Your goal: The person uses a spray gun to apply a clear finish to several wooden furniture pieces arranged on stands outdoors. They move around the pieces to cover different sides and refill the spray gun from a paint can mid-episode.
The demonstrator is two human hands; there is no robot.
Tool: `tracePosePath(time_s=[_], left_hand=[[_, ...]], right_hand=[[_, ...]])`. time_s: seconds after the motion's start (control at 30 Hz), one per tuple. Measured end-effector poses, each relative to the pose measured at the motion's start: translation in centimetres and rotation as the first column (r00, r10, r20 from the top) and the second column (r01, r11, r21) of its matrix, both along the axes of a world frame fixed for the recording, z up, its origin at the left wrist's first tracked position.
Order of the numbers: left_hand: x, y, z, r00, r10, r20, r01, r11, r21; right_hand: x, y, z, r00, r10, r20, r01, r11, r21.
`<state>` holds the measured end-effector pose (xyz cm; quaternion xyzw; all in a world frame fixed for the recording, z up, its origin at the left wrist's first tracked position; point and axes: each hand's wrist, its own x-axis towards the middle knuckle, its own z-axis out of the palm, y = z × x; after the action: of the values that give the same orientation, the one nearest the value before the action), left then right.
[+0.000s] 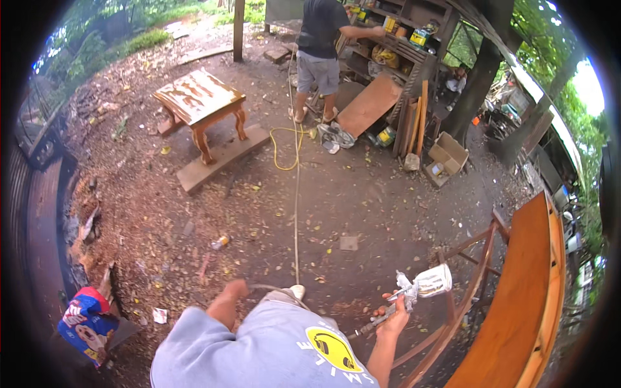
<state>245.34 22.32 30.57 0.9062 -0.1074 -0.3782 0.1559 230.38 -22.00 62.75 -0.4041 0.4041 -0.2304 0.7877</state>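
In my right hand (393, 318) is a paint spray gun (402, 289), fingers wrapped round its handle and its silvery, paint-smeared cup (433, 280) tilted to the right. My left hand (237, 288) looks closed at the left end of a grey hose (275, 288), which curves across in front of my body; its fingers are small and partly hidden. To the right of the gun stands a long varnished wooden panel (517, 304), glossy orange-brown, beside a wooden frame stand (482, 275).
A small carved table (200, 97) rests on planks (223, 158) at the far left. Another person (318, 48) stands by cluttered shelves (394, 39). A hose (296, 213) and yellow cord (276, 158) cross the leaf-strewn ground. An open cardboard box (447, 155) and a blue-red bag (87, 326) lie about.
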Motion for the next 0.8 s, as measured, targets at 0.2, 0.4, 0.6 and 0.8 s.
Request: tracePosePath(time_s=[0.2,0.4,0.6,0.8], left_hand=[[18.0,-20.3,12.9,0.989,-0.045,0.139,0.028,0.992,0.120],[25.2,-44.7,24.1,0.956,-0.272,0.110,0.255,0.584,-0.770],[31.1,-64.9,29.6,0.946,-0.172,0.274,0.308,0.213,-0.927],[43.2,-72.7,30.8,0.965,0.227,-0.129,-0.199,0.318,-0.927]], right_hand=[[8.4,-11.1,-1.1,0.981,-0.190,-0.028,0.188,0.981,-0.050],[21.7,-23.0,-2.1,0.996,-0.023,-0.083,-0.003,0.953,-0.302],[39.3,-30.5,-1.1,0.960,0.277,0.039,-0.182,0.726,-0.663],[49.2,-39.9,10.9,0.692,0.409,-0.595,-0.512,-0.302,-0.804]])
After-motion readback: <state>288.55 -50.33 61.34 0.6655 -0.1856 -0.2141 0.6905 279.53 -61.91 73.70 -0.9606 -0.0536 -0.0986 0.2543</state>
